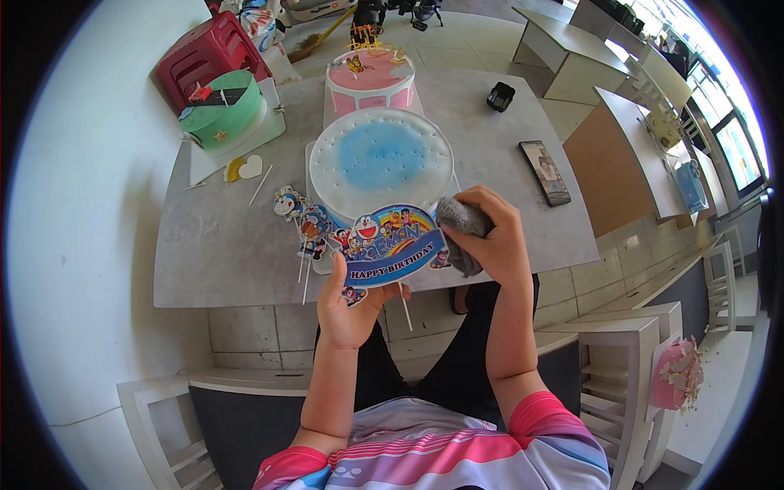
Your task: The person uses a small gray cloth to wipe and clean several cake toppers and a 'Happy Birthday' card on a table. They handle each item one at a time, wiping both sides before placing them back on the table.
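My left hand (350,312) grips the lower left edge of a Doraemon birthday cake topper (392,248) on a white stick. A grey cloth (462,223) is bunched in my right hand (499,236), against the topper's right end. Just beyond them stands a round white cake (381,162) with a blue centre and small dents over its top; the topper hides its near edge. Several smaller character toppers (312,223) on sticks lie left of the topper, beside the cake. A loose white stick (261,185) and a white heart-shaped piece (251,166) lie further left.
Behind the white cake is a pink cake (370,76) with gold toppers. A green cake (223,113) and red plastic stools (205,49) are at the back left. On the grey table (490,165), a phone (545,173) and a small black container (501,97) lie to the right.
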A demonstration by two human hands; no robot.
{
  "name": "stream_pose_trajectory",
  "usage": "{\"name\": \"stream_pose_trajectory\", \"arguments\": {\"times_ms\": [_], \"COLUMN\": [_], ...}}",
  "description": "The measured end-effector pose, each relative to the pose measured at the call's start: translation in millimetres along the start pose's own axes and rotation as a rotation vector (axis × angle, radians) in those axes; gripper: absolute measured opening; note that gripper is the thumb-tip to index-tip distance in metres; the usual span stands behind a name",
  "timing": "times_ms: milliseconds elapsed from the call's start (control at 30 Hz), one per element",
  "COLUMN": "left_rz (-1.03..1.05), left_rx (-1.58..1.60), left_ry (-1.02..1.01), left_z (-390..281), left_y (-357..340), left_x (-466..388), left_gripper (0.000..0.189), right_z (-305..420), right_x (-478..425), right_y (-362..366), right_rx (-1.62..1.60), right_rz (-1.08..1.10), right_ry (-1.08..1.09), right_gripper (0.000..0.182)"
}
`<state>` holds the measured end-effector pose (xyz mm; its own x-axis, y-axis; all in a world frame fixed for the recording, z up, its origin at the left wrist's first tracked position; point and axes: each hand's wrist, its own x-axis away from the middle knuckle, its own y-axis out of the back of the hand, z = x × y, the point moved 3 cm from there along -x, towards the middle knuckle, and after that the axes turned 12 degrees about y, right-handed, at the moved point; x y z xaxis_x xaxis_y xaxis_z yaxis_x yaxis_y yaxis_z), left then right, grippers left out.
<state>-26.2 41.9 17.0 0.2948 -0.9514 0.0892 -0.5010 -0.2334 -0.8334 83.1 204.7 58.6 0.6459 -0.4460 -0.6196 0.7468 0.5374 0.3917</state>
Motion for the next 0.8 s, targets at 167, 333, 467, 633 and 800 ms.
{"name": "stream_pose_trajectory", "arguments": {"times_ms": [167,333,467,633,800], "left_rz": [-0.087,-0.23,-0.295,-0.394,-0.269], "left_rx": [0.014,0.03,-0.105,-0.151,-0.177], "left_ry": [0.004,0.031,-0.088,-0.154,-0.178], "left_z": [-1,-1,-6,-11,-12], "left_y": [2,24,23,17,13], "left_x": [0,0,3,2,1], "left_gripper": [0.05,0.04,0.035,0.034,0.035], "right_z": [-4,3,1,0,2], "right_x": [4,7,8,5,2], "right_y": [-1,-3,2,2,-15], "right_rx": [-0.417,-0.678,-0.681,-0.61,-0.366], "right_rz": [0.038,0.062,-0.049,-0.003,0.146], "right_ry": [-0.113,-0.22,-0.293,-0.146,-0.046], "right_gripper": [0.026,0.032,0.033,0.029,0.034]}}
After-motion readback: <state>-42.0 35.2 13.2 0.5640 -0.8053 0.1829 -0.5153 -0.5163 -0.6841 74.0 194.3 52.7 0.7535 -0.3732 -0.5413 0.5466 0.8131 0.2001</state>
